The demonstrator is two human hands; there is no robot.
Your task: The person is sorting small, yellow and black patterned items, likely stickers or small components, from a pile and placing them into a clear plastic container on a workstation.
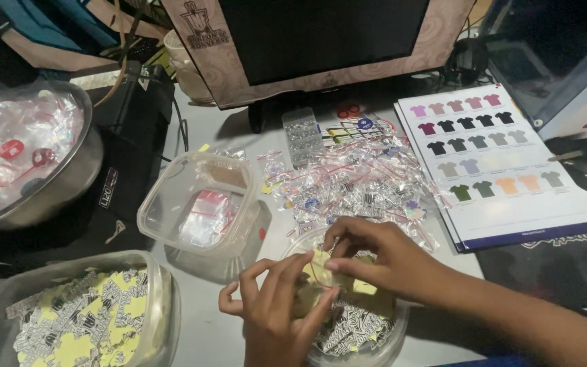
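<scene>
A small clear bag is being pinched between the fingertips of the left hand and the right hand, both closed on it, above a round clear tub of yellow-backed stickers at six o'clock on the table. A heap of small filled bags is lying at twelve o'clock of the hands, a square clear container at ten o'clock, and a shirt colour chart at two o'clock.

Grey table: clear tubs, steel bowl, heaped small bags, shirt colour chart.
</scene>
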